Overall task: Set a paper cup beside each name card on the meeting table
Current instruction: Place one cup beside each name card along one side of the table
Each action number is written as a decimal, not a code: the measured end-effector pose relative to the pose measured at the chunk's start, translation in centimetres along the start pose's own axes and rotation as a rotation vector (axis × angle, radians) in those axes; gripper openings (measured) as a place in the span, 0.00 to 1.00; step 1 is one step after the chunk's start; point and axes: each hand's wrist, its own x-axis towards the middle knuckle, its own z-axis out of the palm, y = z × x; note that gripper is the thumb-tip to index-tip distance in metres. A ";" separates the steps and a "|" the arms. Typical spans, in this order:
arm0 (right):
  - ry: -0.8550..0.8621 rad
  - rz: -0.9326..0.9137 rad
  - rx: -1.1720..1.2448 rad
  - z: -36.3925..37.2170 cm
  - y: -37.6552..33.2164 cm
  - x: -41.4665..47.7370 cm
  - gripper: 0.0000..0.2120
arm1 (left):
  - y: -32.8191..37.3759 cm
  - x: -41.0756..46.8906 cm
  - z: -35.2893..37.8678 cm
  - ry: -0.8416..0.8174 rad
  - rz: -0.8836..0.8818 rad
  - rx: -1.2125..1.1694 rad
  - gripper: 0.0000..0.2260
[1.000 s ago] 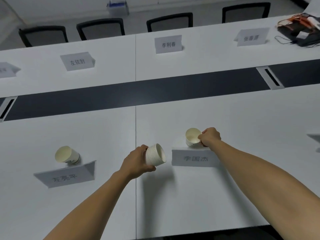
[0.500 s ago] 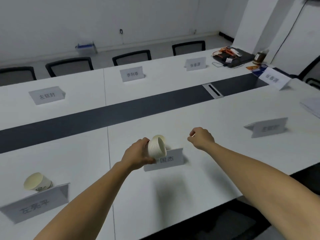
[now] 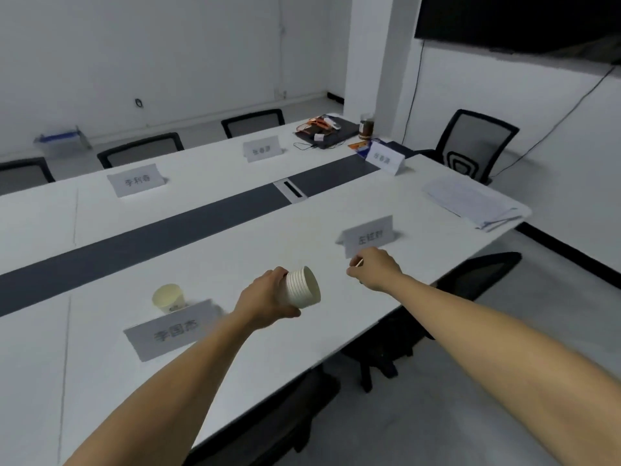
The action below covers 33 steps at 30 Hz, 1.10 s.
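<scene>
Left hand (image 3: pixel 268 299): fingers wrapped around a stack of paper cups (image 3: pixel 302 286), held on its side above the meeting table (image 3: pixel 302 230), rims pointing right. Right hand (image 3: pixel 374 268): fingers curled in, nothing visibly held, just in front of the near-right name card (image 3: pixel 368 236). One paper cup (image 3: pixel 168 298) stands upright just behind the near-left name card (image 3: pixel 174 328). Loose papers (image 3: pixel 477 203) lie at the table's far right end.
</scene>
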 end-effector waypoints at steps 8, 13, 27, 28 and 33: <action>-0.108 -0.020 0.218 -9.4 10.3 -0.3 0.10 | 12.3 2.8 6.7 -0.031 0.047 -0.010 0.31; -0.153 -0.045 0.332 -10.6 11.7 2.5 0.12 | 15.7 6.5 7.6 -0.018 0.069 0.035 0.32; -0.159 -0.062 0.393 -16.6 11.8 17.6 0.02 | 20.6 21.8 6.9 0.070 0.108 -0.049 0.32; -0.178 -0.068 0.388 -16.7 11.6 18.4 0.02 | 20.5 22.4 6.8 0.065 0.102 -0.043 0.32; -0.277 -0.125 0.356 -16.3 10.5 22.7 0.05 | 19.3 25.1 6.6 0.082 0.026 -0.083 0.32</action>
